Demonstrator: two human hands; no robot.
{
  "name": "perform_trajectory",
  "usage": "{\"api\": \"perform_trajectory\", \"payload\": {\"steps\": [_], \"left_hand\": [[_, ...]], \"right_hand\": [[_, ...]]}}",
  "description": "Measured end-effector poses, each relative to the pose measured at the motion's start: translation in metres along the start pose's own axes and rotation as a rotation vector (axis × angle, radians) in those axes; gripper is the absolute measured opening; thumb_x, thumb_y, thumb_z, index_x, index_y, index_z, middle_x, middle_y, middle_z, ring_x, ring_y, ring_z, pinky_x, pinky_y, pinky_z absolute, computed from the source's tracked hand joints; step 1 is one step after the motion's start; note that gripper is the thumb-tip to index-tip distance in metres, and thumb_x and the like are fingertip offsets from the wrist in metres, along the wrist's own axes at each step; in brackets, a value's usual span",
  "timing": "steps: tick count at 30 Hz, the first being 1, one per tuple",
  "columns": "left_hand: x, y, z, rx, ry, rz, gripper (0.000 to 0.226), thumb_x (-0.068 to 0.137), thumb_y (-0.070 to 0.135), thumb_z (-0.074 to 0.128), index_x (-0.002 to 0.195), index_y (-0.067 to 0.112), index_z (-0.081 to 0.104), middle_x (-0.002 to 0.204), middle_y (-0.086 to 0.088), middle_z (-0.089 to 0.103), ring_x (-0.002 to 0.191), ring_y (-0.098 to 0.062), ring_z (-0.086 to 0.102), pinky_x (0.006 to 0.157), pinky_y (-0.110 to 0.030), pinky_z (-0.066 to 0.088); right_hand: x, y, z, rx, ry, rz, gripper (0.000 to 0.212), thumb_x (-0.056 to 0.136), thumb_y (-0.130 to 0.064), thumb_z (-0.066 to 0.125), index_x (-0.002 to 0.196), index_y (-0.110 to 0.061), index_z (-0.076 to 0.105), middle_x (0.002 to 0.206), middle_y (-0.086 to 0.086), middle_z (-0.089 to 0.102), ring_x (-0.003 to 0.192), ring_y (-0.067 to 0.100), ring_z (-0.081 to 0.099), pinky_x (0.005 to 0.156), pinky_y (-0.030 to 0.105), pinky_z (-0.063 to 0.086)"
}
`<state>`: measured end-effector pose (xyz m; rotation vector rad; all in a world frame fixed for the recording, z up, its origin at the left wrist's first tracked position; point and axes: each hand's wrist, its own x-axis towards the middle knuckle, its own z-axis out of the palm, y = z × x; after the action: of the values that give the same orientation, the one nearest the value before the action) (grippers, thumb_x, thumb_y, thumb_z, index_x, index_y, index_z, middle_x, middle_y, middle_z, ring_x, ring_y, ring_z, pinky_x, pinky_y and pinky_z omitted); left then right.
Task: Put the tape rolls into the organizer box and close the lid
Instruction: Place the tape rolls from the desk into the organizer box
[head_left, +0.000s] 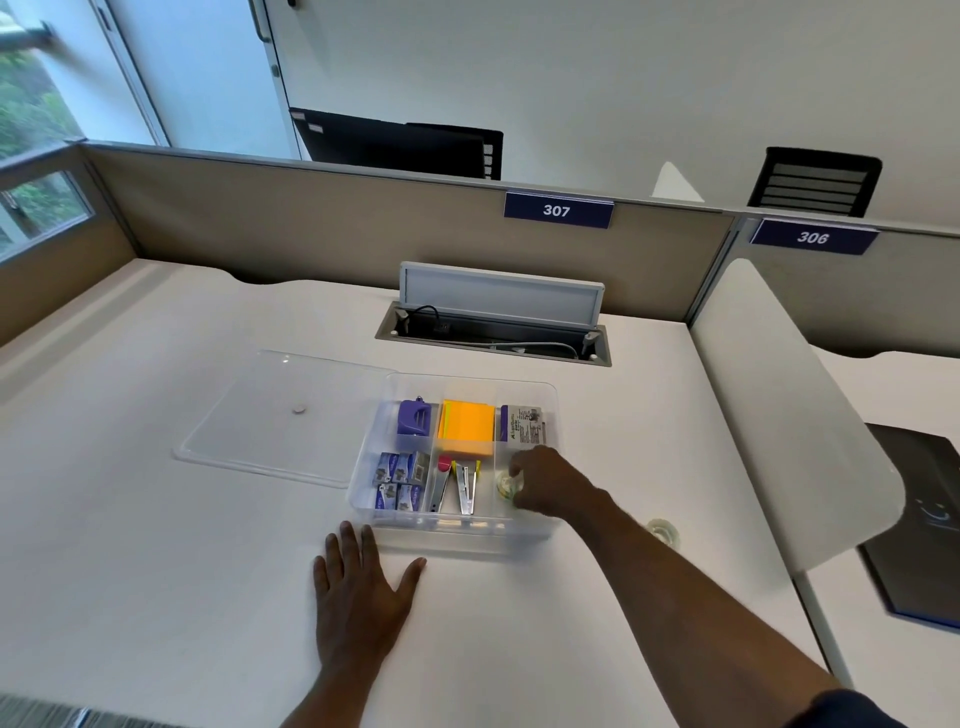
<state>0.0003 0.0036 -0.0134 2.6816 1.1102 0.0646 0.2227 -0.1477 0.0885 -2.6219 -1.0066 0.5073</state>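
A clear plastic organizer box (447, 535) stands open on the white desk. Its clear lid (270, 415) lies flat on the desk to the left, touching the box. My right hand (545, 480) reaches into the box's front right compartment and holds a clear tape roll (505, 486) low inside it. A second clear tape roll (664, 531) lies on the desk right of the box, beyond my forearm. My left hand (361, 587) rests flat on the desk just in front of the box, fingers spread, holding nothing.
Other compartments hold a purple punch (414, 417), orange sticky notes (466, 428), staple boxes (400, 480), a stapler (466, 488) and a printed packet (525, 425). An open cable hatch (493, 332) lies behind the box. A white divider panel (779, 405) stands at the right.
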Motion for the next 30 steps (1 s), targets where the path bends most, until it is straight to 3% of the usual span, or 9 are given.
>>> {"api": "perform_trajectory", "payload": {"steps": [5, 11, 14, 19, 22, 25, 27, 30], "left_hand": [[0.000, -0.001, 0.000, -0.002, -0.007, -0.001, 0.098, 0.078, 0.078, 0.017, 0.146, 0.009, 0.027, 0.155, -0.017, 0.026, 0.144, -0.034, 0.022, 0.118, -0.049, 0.019], [-0.001, 0.000, -0.002, 0.000, 0.010, 0.008, 0.097, 0.078, 0.077, 0.018, 0.144, 0.008, 0.031, 0.153, -0.018, 0.030, 0.142, -0.035, 0.026, 0.116, -0.049, 0.022], [-0.001, 0.000, -0.002, 0.005, 0.014, 0.005, 0.097, 0.078, 0.077, 0.019, 0.144, 0.008, 0.031, 0.153, -0.018, 0.030, 0.142, -0.035, 0.025, 0.116, -0.049, 0.021], [-0.001, 0.000, -0.001, 0.007, 0.020, 0.008, 0.096, 0.078, 0.077, 0.018, 0.145, 0.008, 0.030, 0.154, -0.018, 0.029, 0.142, -0.035, 0.024, 0.117, -0.049, 0.021], [-0.001, 0.000, 0.000, 0.010, 0.022, 0.008, 0.097, 0.078, 0.078, 0.016, 0.145, 0.008, 0.030, 0.153, -0.018, 0.030, 0.142, -0.035, 0.025, 0.116, -0.049, 0.021], [0.000, -0.001, 0.001, 0.012, 0.014, 0.006, 0.099, 0.077, 0.079, 0.014, 0.145, 0.009, 0.029, 0.154, -0.018, 0.029, 0.142, -0.034, 0.024, 0.117, -0.049, 0.021], [0.001, -0.001, 0.002, 0.009, 0.012, 0.006, 0.098, 0.077, 0.079, 0.015, 0.144, 0.009, 0.031, 0.153, -0.018, 0.030, 0.142, -0.035, 0.025, 0.116, -0.050, 0.022], [0.001, -0.001, 0.003, 0.002, 0.010, 0.007, 0.098, 0.077, 0.079, 0.017, 0.144, 0.009, 0.031, 0.153, -0.019, 0.031, 0.141, -0.036, 0.026, 0.115, -0.051, 0.023]], "right_hand": [[-0.001, 0.004, 0.015, -0.015, -0.056, 0.012, 0.038, 0.073, -0.016, 0.072, 0.109, -0.006, 0.065, 0.116, 0.015, 0.065, 0.102, 0.029, 0.063, 0.082, 0.033, 0.053], [0.002, 0.008, 0.016, -0.011, -0.078, 0.015, 0.038, 0.076, -0.011, 0.069, 0.113, -0.006, 0.064, 0.122, 0.015, 0.063, 0.110, 0.029, 0.060, 0.090, 0.032, 0.050], [0.002, 0.009, 0.007, 0.088, 0.101, 0.030, 0.035, 0.079, -0.008, 0.062, 0.114, -0.006, 0.063, 0.122, 0.018, 0.063, 0.112, 0.032, 0.058, 0.096, 0.034, 0.048], [-0.006, 0.024, -0.017, 0.140, 0.601, 0.257, 0.031, 0.083, -0.007, 0.056, 0.113, -0.001, 0.060, 0.110, 0.022, 0.060, 0.100, 0.040, 0.059, 0.082, 0.042, 0.050], [-0.016, 0.049, -0.023, 0.066, 0.478, 0.525, 0.033, 0.084, -0.013, 0.048, 0.115, -0.003, 0.053, 0.117, 0.020, 0.052, 0.108, 0.036, 0.053, 0.084, 0.040, 0.047], [-0.032, 0.075, -0.017, 0.156, 0.318, 0.820, 0.040, 0.079, -0.019, 0.055, 0.116, -0.005, 0.048, 0.123, 0.019, 0.048, 0.117, 0.038, 0.048, 0.096, 0.045, 0.045], [-0.041, 0.092, -0.009, 0.144, 0.171, 0.916, 0.049, 0.078, -0.024, 0.056, 0.122, -0.005, 0.047, 0.131, 0.022, 0.046, 0.123, 0.043, 0.045, 0.104, 0.051, 0.042], [-0.052, 0.102, 0.001, 0.133, 0.049, 0.965, 0.050, 0.077, -0.027, 0.055, 0.124, -0.010, 0.053, 0.133, 0.019, 0.050, 0.122, 0.038, 0.050, 0.103, 0.046, 0.046]]}}
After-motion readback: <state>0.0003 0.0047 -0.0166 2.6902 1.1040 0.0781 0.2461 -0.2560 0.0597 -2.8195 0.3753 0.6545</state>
